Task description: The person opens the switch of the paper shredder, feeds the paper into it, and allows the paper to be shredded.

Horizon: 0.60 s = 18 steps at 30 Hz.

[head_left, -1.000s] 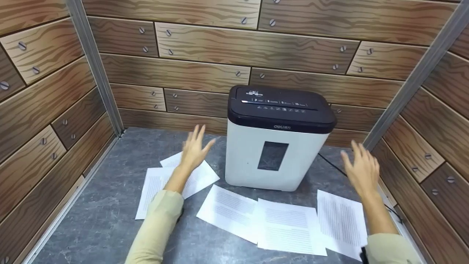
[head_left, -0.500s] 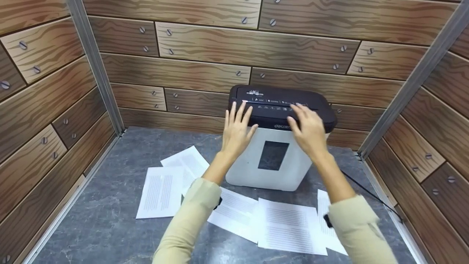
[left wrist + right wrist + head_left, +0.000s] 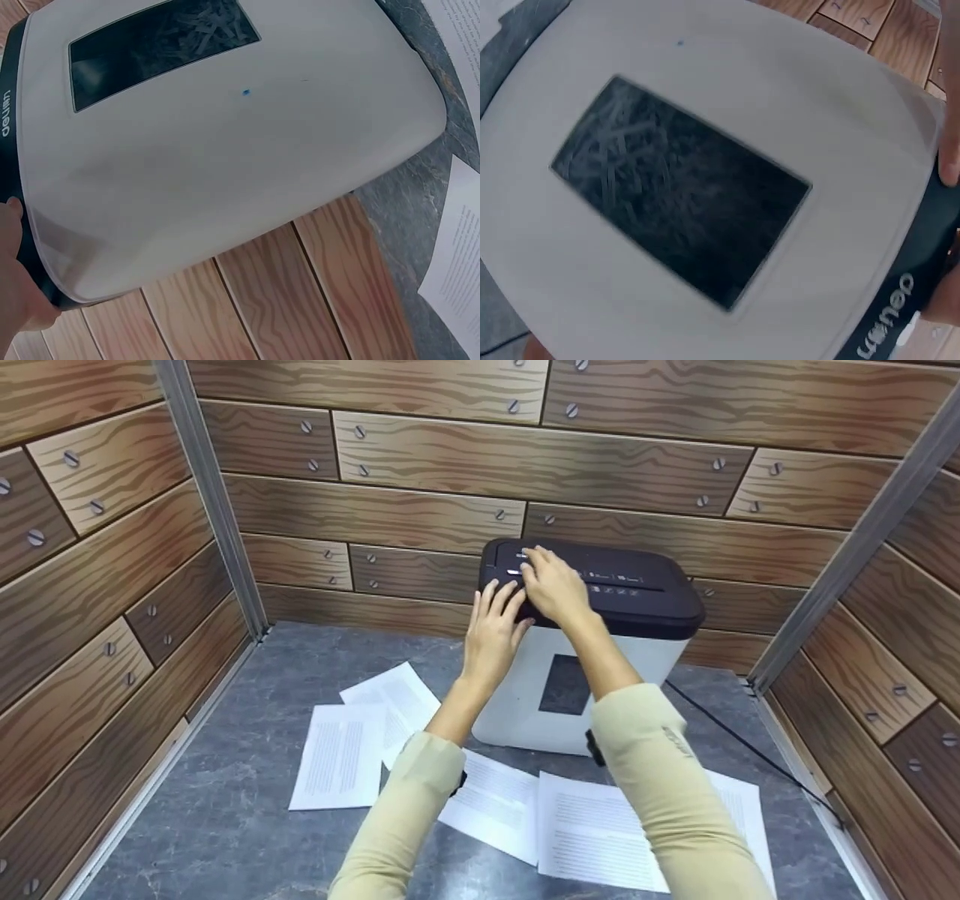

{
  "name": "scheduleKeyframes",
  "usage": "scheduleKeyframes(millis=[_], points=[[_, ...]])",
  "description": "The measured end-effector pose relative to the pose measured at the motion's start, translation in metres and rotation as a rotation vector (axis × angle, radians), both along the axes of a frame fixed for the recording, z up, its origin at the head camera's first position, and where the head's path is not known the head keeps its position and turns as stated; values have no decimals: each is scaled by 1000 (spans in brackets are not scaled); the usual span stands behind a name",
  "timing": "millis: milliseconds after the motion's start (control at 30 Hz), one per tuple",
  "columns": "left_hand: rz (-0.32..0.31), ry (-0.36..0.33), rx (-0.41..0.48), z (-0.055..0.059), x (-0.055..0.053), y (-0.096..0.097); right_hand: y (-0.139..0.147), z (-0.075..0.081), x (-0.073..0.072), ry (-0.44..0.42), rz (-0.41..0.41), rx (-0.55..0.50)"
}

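Note:
A paper shredder (image 3: 514, 705) stands upright on the grey floor, with a white bin and a dark lid (image 3: 652, 585). My left hand (image 3: 491, 641) rests on the lid's front left corner, fingers spread over its edge. Just right of it, my right hand (image 3: 559, 589) lies over the top of the lid, its fingertips near the small controls at the left end and partly covering the printed icons. Thin paper strips show behind the bin's window (image 3: 682, 195) in the right wrist view. The left wrist view catches part of my left hand (image 3: 22, 277) against the lid's edge.
Several printed sheets lie around the shredder: two overlapping at left, one sheet (image 3: 337, 757) in front of the other, and more in front, such as the middle sheet (image 3: 592, 825). A black cord (image 3: 739, 742) runs rightward. Wood-patterned walls (image 3: 420, 450) enclose the space.
Both hands have come in from the sides to the shredder's lid. In the last half second the right hand has slid left across the lid, close to the left hand.

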State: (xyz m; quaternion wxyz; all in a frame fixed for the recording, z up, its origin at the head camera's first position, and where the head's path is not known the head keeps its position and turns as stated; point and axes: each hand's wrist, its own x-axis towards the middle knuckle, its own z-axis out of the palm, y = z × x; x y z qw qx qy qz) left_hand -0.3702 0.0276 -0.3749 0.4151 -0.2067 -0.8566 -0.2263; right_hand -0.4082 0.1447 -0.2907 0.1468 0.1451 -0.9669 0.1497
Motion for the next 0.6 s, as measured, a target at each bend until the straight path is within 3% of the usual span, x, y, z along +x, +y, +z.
scheduleKeyframes(millis=[267,600], points=[[10,2,11,1,1,-3,-8,3,-4,-153,-57,131],[-3,-10,26,1,2,1,-8,5,-10,-142,-118,233]])
